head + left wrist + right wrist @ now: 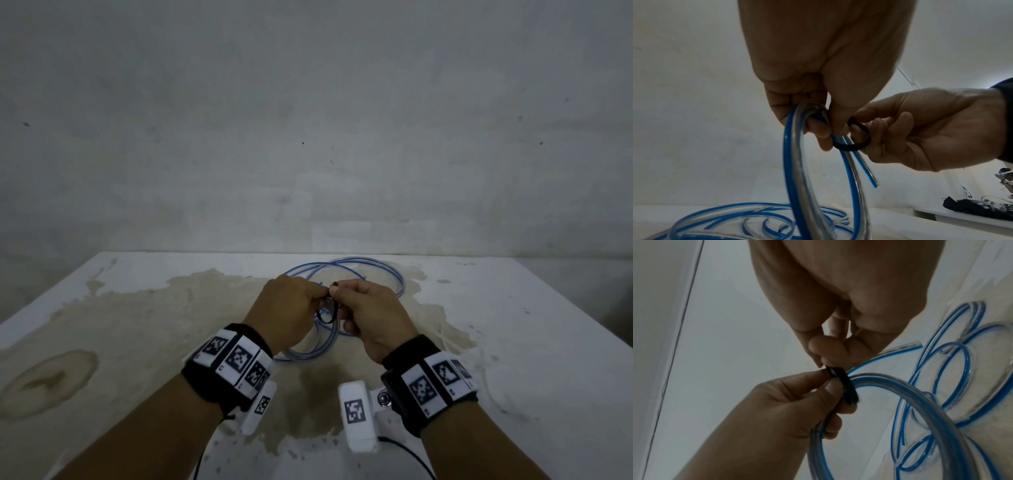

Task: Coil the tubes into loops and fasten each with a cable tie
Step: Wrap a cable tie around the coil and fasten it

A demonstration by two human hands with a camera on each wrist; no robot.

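The left hand [818, 68] held a coiled tube [795, 162] up from the worktop [513, 308], its fingers curled around the gathered turns at the top of the loop. The right hand [920, 129] pinched a black cable tie [856, 142], already bent into a small ring around the strands just beside the left grip. So both grips were grasping something, neither was released.

The tube was clear plastic with a blue stripe along it, smooth and round. It looked light but springy, and I think the turns would open again if the left grip became loose. Probably the best place to hold was right next to the tie, where all strands came together. One short free end [869, 168] hung below the tie.

The tie was a thin, flat and glossy band. More tube [953, 386] lay in loose loops on the stained white worktop, beyond both grips.
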